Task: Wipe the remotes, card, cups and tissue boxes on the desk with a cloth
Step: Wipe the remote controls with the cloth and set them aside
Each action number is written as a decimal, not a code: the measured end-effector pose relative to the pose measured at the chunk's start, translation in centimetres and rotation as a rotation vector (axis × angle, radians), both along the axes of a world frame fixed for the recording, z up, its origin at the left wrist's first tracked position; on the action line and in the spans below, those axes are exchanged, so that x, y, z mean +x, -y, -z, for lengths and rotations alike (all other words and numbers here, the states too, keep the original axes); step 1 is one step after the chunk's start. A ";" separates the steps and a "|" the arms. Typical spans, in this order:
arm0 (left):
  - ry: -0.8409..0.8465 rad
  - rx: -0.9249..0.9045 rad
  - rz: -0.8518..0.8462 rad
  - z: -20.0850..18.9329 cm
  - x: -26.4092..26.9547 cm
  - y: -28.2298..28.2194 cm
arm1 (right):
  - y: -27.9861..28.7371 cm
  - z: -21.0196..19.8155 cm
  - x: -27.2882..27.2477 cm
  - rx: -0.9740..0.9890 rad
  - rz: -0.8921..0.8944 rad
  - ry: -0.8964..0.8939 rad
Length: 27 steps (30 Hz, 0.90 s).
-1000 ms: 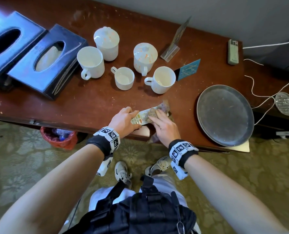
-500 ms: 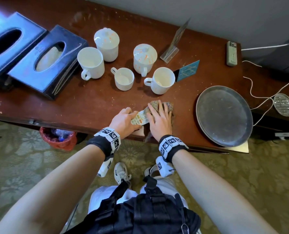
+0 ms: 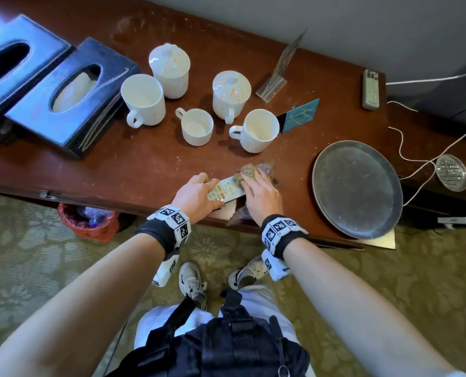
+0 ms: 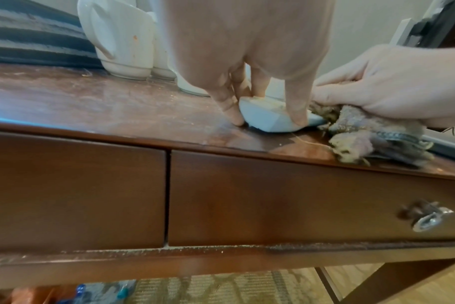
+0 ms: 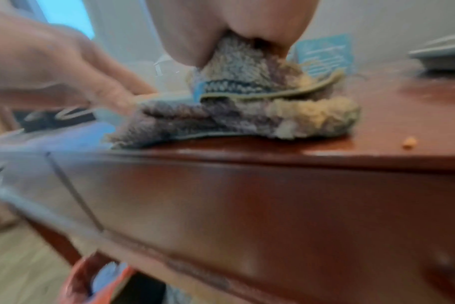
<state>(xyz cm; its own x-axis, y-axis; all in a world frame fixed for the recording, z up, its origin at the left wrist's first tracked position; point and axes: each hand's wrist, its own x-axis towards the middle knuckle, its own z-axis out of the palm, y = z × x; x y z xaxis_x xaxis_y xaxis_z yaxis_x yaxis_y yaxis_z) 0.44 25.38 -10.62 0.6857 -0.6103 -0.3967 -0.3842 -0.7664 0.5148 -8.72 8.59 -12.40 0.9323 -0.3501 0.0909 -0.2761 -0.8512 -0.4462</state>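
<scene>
Wiping the first remote, by the look of it, near the front edge of the long red-brown wooden desk (image 3: 133, 170): steadying the white remote w/ coloured buttons (image 3: 225, 189) flat on the desk w/ the left hand (image 3: 196, 194), thumb & fingers pinching its near end from both sides (clear in left wrist view), while pressing the frayed grey-beige knitted cloth (image 5: 249, 115) onto its far end w/ the right hand (image 3: 263, 195), fingers curling over the bunched cloth & gripping it. Judging next move: dragging cloth along the button face toward the left hand, prob. needing a re-grip so the pinched end gets covered too, & keeping the remote from sliding off the edge. Rest of task looking untouched: two dark blue tissue boxes w/ oval slots (image 3: 63, 96) at far left, five white ceramic cups (image 3: 197, 126) mid-desk, two of them lidded, a small teal card (image 3: 301, 115) just right of the nearest cup, a second grey-white remote (image 3: 370, 89) well apart at the back right. Also sitting around: round grey metal tray (image 3: 357, 189) just right of the hands, clear acrylic sign holder (image 3: 278, 74), small round metal dish (image 3: 451, 172), thin white cable (image 3: 406, 156). Nothing blocking the stroke itself; tray limiting room to the right, cups close behind.
</scene>
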 end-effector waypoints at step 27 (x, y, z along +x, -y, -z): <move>0.002 0.024 0.038 -0.9 0.3 0.1 | 1.4 -1.2 -1.9 0.092 -0.129 0.049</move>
<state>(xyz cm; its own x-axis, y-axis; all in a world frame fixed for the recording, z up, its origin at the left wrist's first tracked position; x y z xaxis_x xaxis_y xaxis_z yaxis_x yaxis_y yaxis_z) 0.69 25.31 -9.73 0.6629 -0.6264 -0.4102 -0.4146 -0.7633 0.4955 -10.63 7.17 -11.23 0.9652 -0.2368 0.1108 -0.1431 -0.8331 -0.5343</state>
